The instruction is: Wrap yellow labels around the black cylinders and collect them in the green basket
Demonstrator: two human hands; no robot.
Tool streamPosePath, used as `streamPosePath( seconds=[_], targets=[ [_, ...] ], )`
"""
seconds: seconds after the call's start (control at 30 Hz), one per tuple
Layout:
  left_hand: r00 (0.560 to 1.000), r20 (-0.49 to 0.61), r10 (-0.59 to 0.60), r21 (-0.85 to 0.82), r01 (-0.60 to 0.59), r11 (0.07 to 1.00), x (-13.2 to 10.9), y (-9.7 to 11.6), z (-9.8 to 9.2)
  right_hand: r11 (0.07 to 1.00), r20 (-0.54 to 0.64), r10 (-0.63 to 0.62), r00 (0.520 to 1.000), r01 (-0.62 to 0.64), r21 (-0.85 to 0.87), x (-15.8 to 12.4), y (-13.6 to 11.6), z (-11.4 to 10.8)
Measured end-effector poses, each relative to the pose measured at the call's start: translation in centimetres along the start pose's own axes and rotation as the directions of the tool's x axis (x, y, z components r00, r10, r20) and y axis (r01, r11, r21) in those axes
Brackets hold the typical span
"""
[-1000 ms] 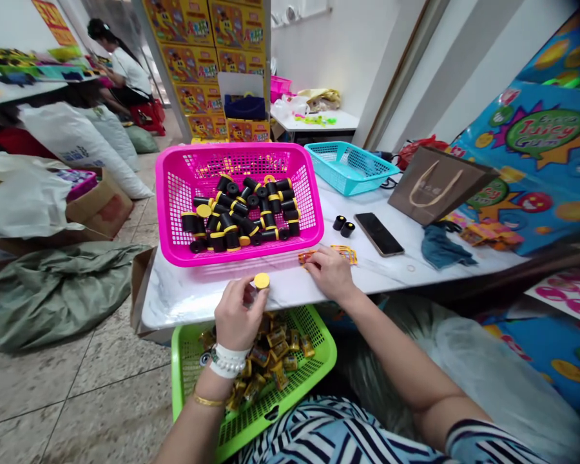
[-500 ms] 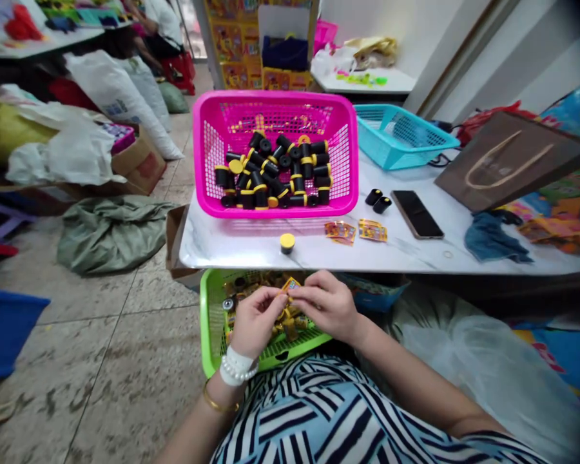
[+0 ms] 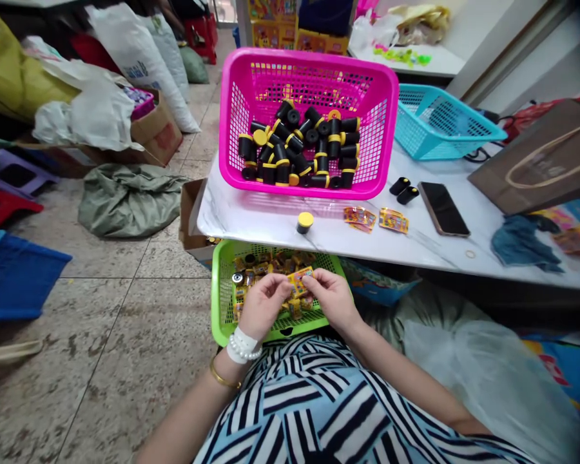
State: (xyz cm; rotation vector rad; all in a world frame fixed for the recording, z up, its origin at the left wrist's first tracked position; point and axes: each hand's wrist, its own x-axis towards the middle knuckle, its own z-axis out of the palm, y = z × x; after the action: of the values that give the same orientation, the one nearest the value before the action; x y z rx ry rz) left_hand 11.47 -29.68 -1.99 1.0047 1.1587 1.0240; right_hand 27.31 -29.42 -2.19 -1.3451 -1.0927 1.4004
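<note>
Hands: left hand (image 3: 263,306) and right hand (image 3: 333,298) each pinch one end of a yellow candy packet (image 3: 299,281).
Packet: directly above the green basket (image 3: 217,303), long side running crosswise, slightly tilted.
Arms: both bent inward, wrists low, left arm marginally closer to the basket's near rim.
Nearby: loose packets (image 3: 270,263) fill the basket; a yellow-capped canister (image 3: 305,222) stands on the worktop (image 3: 236,216), just beyond its far rim.

A packing workshop: white sacks (image 3: 140,64), plastic baskets (image 3: 314,58), heaped gum packets (image 3: 270,263)

Big gray tiles (image 3: 101,335) cover the floor, with fat white sacks (image 3: 135,58) and a red stool (image 3: 196,29) far back
</note>
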Motion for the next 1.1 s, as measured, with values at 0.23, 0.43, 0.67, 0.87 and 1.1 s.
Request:
streamPosePath(
  seconds=[0.23, 0.43, 0.67, 0.87, 1.1],
  targets=[
    [0.995, 0.095, -0.036, 0.095, 0.027, 0.995, 1.2, 0.5, -1.0, 0.994, 0.233, 0.033, 0.972, -0.007, -0.111, 0.2, -0.2, -0.3],
    [0.990, 0.125, -0.061, 0.014, 0.060, 0.998, 2.2, 0.6, -1.3, 0.986, 0.322, 0.097, 0.942, -0.048, -0.158, 1.6, -1.2, -1.3],
    [0.978, 0.186, -0.091, 0.139, 0.066, 0.988, 1.1, -0.3, -1.3, 0.997, 0.168, 0.034, 0.985, -0.022, -0.070, 1.1, 0.5, -0.1],
    [0.991, 0.121, -0.052, 0.221, 0.024, 0.975, 1.9, 0.2, -2.3, 0.935, 0.215, -0.077, 0.974, 0.145, -0.322, 1.3, 0.6, -0.5],
    [0.981, -0.187, -0.052, -0.024, 0.048, 0.999, -1.3, -0.3, -0.9, 0.924, -0.005, -0.179, 0.984, 0.166, -0.345, 0.7, 2.1, 0.8]
  ],
)
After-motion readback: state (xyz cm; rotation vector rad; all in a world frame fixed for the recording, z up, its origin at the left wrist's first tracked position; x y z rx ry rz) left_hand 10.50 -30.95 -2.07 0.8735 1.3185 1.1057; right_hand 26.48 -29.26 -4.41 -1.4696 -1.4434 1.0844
